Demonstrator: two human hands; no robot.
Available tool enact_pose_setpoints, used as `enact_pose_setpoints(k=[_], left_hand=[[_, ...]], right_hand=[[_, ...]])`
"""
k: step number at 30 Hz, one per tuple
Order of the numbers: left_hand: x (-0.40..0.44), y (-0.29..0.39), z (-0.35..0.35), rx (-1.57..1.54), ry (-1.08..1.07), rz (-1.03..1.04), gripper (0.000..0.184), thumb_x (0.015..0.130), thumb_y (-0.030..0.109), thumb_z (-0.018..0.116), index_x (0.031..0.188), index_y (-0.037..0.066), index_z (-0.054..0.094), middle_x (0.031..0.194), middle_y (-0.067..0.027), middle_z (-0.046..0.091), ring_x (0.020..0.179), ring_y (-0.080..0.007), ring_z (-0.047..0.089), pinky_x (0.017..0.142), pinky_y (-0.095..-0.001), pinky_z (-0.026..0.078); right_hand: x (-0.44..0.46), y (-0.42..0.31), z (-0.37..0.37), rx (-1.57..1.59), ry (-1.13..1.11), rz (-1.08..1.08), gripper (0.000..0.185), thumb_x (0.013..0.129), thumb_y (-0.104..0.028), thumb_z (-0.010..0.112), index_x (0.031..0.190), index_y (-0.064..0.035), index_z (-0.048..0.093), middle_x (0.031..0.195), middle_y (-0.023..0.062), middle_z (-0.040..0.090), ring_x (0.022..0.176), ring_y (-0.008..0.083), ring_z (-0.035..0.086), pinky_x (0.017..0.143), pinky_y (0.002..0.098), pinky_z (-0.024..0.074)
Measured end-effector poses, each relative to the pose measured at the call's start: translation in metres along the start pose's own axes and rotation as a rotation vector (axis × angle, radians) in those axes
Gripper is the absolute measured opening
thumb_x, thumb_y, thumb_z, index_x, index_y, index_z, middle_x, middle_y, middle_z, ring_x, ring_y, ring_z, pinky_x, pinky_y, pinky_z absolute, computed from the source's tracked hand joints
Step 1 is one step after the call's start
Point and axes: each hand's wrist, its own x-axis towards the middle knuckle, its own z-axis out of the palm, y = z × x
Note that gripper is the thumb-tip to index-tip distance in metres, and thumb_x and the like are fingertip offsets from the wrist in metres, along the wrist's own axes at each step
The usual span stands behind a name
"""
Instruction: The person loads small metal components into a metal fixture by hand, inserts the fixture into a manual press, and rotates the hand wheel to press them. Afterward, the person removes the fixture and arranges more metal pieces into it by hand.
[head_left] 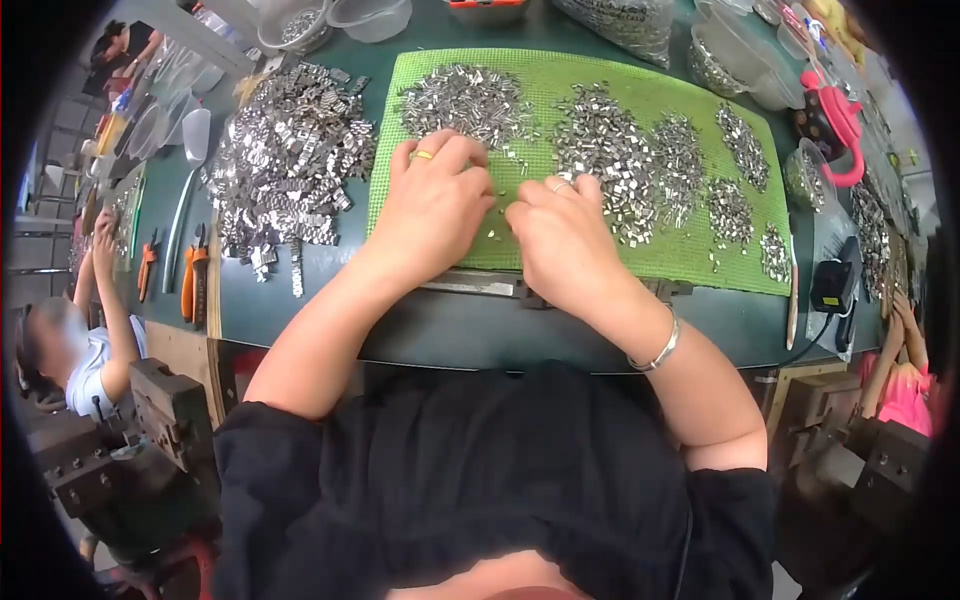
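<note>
My left hand (437, 205) is over the front part of a green textured mat (390, 190), its fingers curled down and closed. Close beside it, my right hand (568, 240) is closed too, fingertips pointing toward the left hand. What either hand pinches is too small or hidden to make out. Beyond the left hand lies a heap of small silvery metal pieces (468, 105). A second heap of flat metal pieces (605, 150) spreads just past the right hand. Below both hands, a metal bar fixture (480, 284) runs along the mat's front edge.
Linked metal strips (290, 150) form a big pile left of the mat. Orange-handled pliers (195, 285) lie farther left. At right are a pink-handled container (840, 125) and a black adapter (832, 285). Other people work on both sides.
</note>
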Motion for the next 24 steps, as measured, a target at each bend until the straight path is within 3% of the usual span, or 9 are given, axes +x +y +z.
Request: enact_pose_setpoints(k=[8, 12, 17, 18, 19, 21, 24], left_hand=[[-0.004, -0.001, -0.017, 0.012, -0.052, 0.011, 0.008, 0.074, 0.015, 0.073, 0.08, 0.01, 0.077, 0.113, -0.0035, 0.062, 0.123, -0.0282, 0.049, 0.105, -0.054, 0.032], [-0.005, -0.001, -0.017, -0.004, -0.068, -0.009, 0.011, 0.075, 0.017, 0.073, 0.083, 0.011, 0.077, 0.114, -0.0042, 0.062, 0.124, -0.0293, 0.049, 0.106, -0.0559, 0.031], [0.0, 0.002, -0.003, -0.007, -0.025, -0.04, 0.005, 0.077, 0.013, 0.073, 0.08, 0.009, 0.074, 0.107, -0.0042, 0.059, 0.118, -0.0276, 0.051, 0.103, -0.0542, 0.034], [0.001, 0.004, -0.002, 0.062, -0.008, -0.014, 0.007, 0.077, 0.014, 0.075, 0.081, 0.009, 0.072, 0.107, -0.0036, 0.061, 0.113, -0.0264, 0.053, 0.098, -0.0459, 0.036], [0.002, 0.004, 0.0, 0.063, -0.01, -0.016, 0.007, 0.077, 0.014, 0.075, 0.081, 0.009, 0.072, 0.107, -0.0036, 0.061, 0.113, -0.0264, 0.053, 0.098, -0.0459, 0.036], [0.002, 0.005, 0.004, 0.04, 0.01, -0.028, 0.007, 0.077, 0.014, 0.075, 0.079, 0.008, 0.072, 0.105, -0.0038, 0.058, 0.115, -0.0265, 0.052, 0.101, -0.0522, 0.036], [0.001, 0.002, 0.001, 0.011, 0.049, 0.037, 0.008, 0.076, 0.014, 0.076, 0.081, 0.008, 0.072, 0.109, -0.0035, 0.058, 0.116, -0.0264, 0.051, 0.101, -0.0516, 0.036]], right_hand=[[0.004, 0.013, 0.001, -0.002, 0.011, -0.024, 0.009, 0.074, -0.002, 0.065, 0.082, -0.0068, 0.067, 0.086, 0.0067, 0.063, 0.092, 0.0245, 0.061, 0.085, 0.0419, 0.0377], [0.019, 0.026, 0.0, -0.215, 0.113, -0.055, 0.006, 0.078, -0.005, 0.062, 0.083, -0.0062, 0.066, 0.086, 0.0072, 0.063, 0.09, 0.0243, 0.061, 0.083, 0.0424, 0.0387], [0.022, 0.027, 0.008, -0.17, 0.073, 0.01, 0.007, 0.078, -0.005, 0.065, 0.083, -0.0067, 0.068, 0.086, 0.0066, 0.063, 0.092, 0.0239, 0.062, 0.085, 0.0416, 0.0389], [0.022, 0.027, 0.009, -0.167, 0.071, 0.01, 0.007, 0.078, -0.005, 0.065, 0.083, -0.0067, 0.068, 0.086, 0.0066, 0.063, 0.092, 0.0239, 0.062, 0.085, 0.0416, 0.0389], [0.021, 0.027, 0.009, -0.157, 0.086, -0.002, 0.006, 0.077, -0.005, 0.066, 0.082, -0.0073, 0.068, 0.086, 0.0062, 0.063, 0.093, 0.024, 0.062, 0.086, 0.0416, 0.0387], [0.02, 0.029, 0.009, -0.148, 0.101, -0.011, 0.006, 0.076, -0.004, 0.066, 0.08, -0.0079, 0.068, 0.086, 0.0057, 0.063, 0.093, 0.024, 0.062, 0.086, 0.0416, 0.0385], [0.017, 0.032, 0.005, -0.138, 0.087, -0.068, 0.006, 0.074, -0.003, 0.067, 0.076, -0.0087, 0.068, 0.085, 0.005, 0.063, 0.094, 0.0242, 0.061, 0.086, 0.0421, 0.0381]])
